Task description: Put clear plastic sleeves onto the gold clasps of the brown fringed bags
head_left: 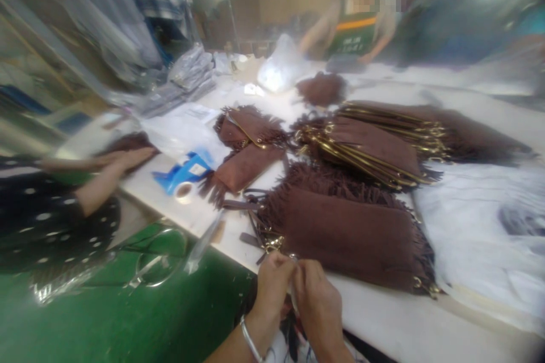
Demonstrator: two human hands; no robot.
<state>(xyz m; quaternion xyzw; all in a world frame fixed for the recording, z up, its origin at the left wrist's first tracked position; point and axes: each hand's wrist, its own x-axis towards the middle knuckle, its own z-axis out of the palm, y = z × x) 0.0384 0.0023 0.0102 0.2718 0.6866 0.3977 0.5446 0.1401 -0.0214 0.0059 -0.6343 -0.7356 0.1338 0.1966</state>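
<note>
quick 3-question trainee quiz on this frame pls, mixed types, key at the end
1. True or false: the left hand and the right hand are pressed close together at the near table edge.
2. Multiple choice: what lies on the table just beyond the hands? A) a brown fringed bag B) a red toolbox C) a glass bottle
3. Fill in: the left wrist wears a silver ____.

Key
1. True. Whatever the fingers pinch is too small and blurred to name.
2. A. More brown fringed bags with gold hardware are stacked farther back.
3. Bangle.
</note>
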